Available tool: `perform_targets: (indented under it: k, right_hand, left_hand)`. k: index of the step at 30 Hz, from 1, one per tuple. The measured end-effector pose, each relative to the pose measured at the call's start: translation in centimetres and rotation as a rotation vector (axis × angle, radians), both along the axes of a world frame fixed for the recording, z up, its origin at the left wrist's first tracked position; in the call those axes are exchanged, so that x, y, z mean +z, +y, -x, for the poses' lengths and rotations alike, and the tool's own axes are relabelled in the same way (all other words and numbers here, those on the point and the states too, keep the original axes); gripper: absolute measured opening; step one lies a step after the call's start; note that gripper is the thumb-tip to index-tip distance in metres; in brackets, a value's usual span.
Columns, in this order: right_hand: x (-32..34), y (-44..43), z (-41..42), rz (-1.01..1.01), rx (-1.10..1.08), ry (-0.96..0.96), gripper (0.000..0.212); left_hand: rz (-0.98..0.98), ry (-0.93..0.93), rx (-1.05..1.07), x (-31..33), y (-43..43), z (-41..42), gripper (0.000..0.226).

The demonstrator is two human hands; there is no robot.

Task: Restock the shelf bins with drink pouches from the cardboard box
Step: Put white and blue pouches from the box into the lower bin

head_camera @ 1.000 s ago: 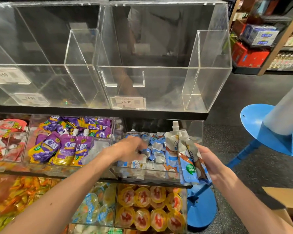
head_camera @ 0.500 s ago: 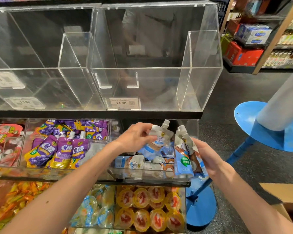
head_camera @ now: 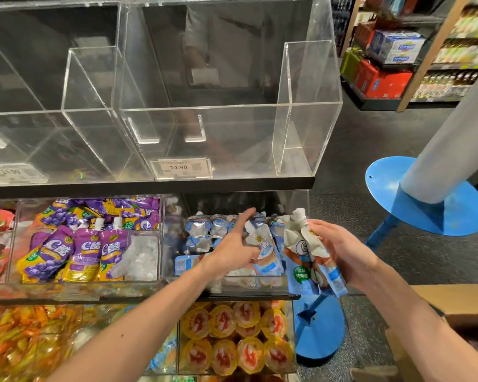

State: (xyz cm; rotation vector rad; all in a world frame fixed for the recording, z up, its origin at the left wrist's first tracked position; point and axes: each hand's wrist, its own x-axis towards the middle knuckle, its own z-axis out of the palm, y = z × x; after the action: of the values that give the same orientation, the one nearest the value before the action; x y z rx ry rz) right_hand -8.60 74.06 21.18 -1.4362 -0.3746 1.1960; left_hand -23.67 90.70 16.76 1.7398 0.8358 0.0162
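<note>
On my feed I take the clear bin (head_camera: 232, 288) on the middle shelf as my anchor; it holds the blue-and-white drink pouches (head_camera: 202, 232), a row standing along its back and more lying flat toward its front.

The left hand (head_camera: 236, 250) is over the middle of that bin. Its fingers are stretched out straight, the index finger pointing toward the back of the bin, and nothing is curled in them. A single pouch (head_camera: 265, 253) stands tilted inside the bin, spout up, touching the thumb side of that hand. I cannot tell whether the thumb presses it.

The right hand (head_camera: 340, 253) is just outside the bin's right end, level with its front. It grips a bundle of pouches (head_camera: 305, 261) with its fingers wrapped around their upper halves; the spouts stick up and the bottoms hang below the bin's front edge.

The cardboard box (head_camera: 458, 301) sits lower and well to the right of the bin, under the right forearm.

Left of the bin, the neighbouring compartment holds purple grape pouches (head_camera: 75, 252). Directly above the bin a price tag (head_camera: 184, 168) reads 14.90 on a large clear case. Directly below the bin are yellow-rimmed jelly cups (head_camera: 232, 340). To the right of the bin stands a blue stand (head_camera: 425, 199).
</note>
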Motion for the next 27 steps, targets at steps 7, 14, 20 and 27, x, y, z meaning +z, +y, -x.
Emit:
perform_targets:
  k: [7,14,20,27]
  right_hand:
    - [-0.3,-0.8,-1.3,0.009,-0.083,0.008,0.040]
    - [-0.4,-0.8,-1.3,0.025,-0.077,0.015,0.048]
    - [0.0,-0.1,-0.3,0.043,-0.055,-0.057,0.034]
    - [0.0,1.0,0.9,0.093,-0.081,-0.119,0.031]
  left_hand:
    - [-0.339,0.158,-0.077,-2.4,-0.4,-0.4,0.028]
    - [-0.913,0.534,-0.461,-1.1,-0.6,-1.4,0.056]
    - [-0.716,0.450,-0.642,-1.6,0.5,-2.1,0.058]
    - [-0.593,0.286,-0.564,-1.4,1.2,-2.2,0.039]
